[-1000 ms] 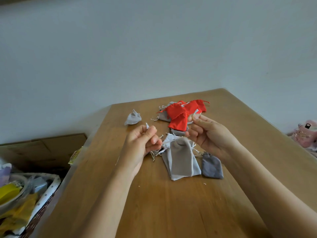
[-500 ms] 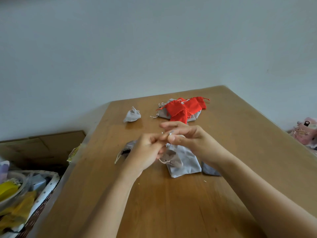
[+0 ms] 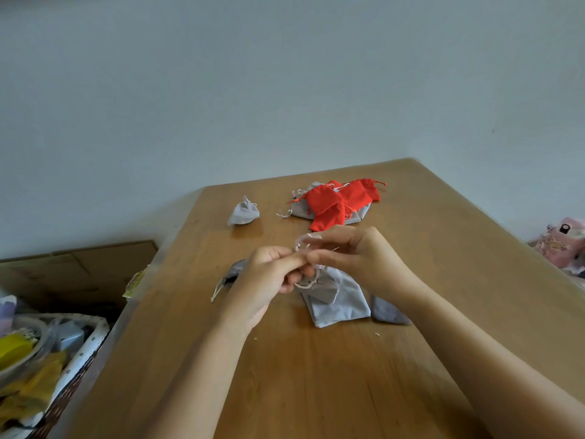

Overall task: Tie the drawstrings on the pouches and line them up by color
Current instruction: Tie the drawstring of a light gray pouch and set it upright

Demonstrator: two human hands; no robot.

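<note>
A small light grey pouch (image 3: 320,289) hangs in the middle of the frame, its gathered mouth held up just above the tabletop (image 3: 316,375). Its pale drawstring (image 3: 301,244) loops upward between the two hands. The left hand (image 3: 272,277) has its fingers curled and pinches the drawstring between thumb and forefinger. The right hand (image 3: 354,255) meets it fingertip to fingertip and pinches the same cord, with part of the loop standing above its forefinger.

Directly under the held pouch lies a larger light grey pouch (image 3: 343,308), flat on the wood. A dark grey pouch (image 3: 388,311) lies just beside it to the right, partly hidden by the right forearm. Another dark grey pouch (image 3: 235,274) shows behind the left hand, its cord trailing toward the lower left.

Higher in the frame, a cinched light grey pouch (image 3: 243,213) sits alone. To its right a heap of red pouches (image 3: 335,201) lies on top of some more grey pouches (image 3: 361,214).

Off the tabletop, a patterned basket (image 3: 82,353) of mixed items fills the lower left corner, with a cardboard box (image 3: 79,270) above it. A pink object (image 3: 563,242) shows at the right edge.
</note>
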